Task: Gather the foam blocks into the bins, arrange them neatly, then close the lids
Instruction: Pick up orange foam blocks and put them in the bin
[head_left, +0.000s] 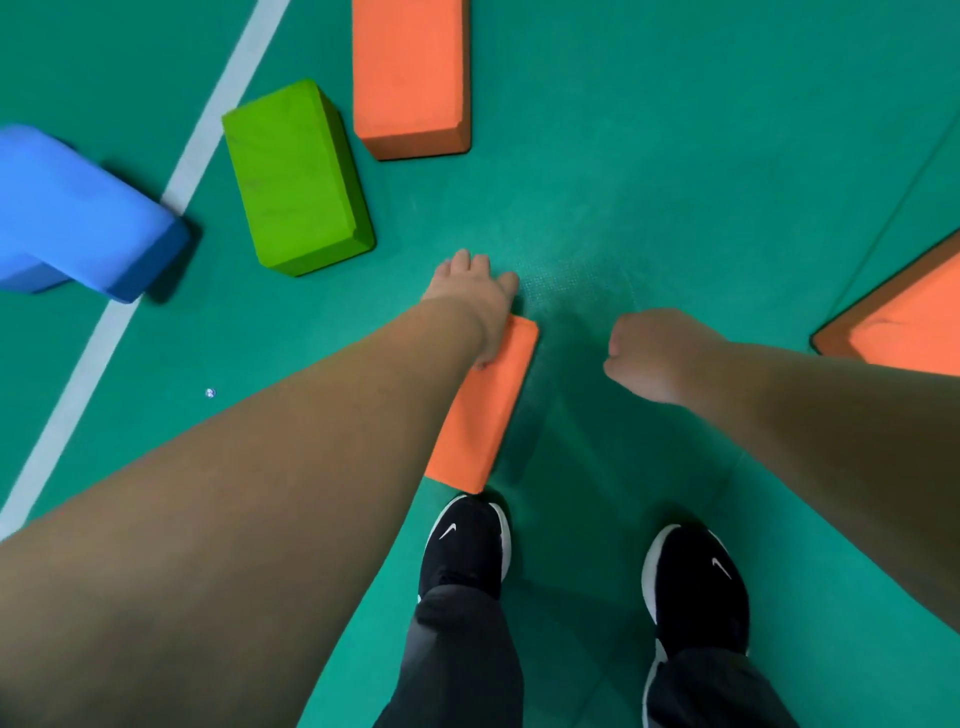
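Left hand has its grip wrapped round the orange foam block's far end, its long axis running back toward the left shoe. Right hand, just beside the block, is fisted and empty.

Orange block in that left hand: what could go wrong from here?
1. The left hand seems to grip the orange block by its far end only, so the block might pivot or slip out.
2. The green block and the blue block lie loose on the floor just ahead; a step forward could trip on them.
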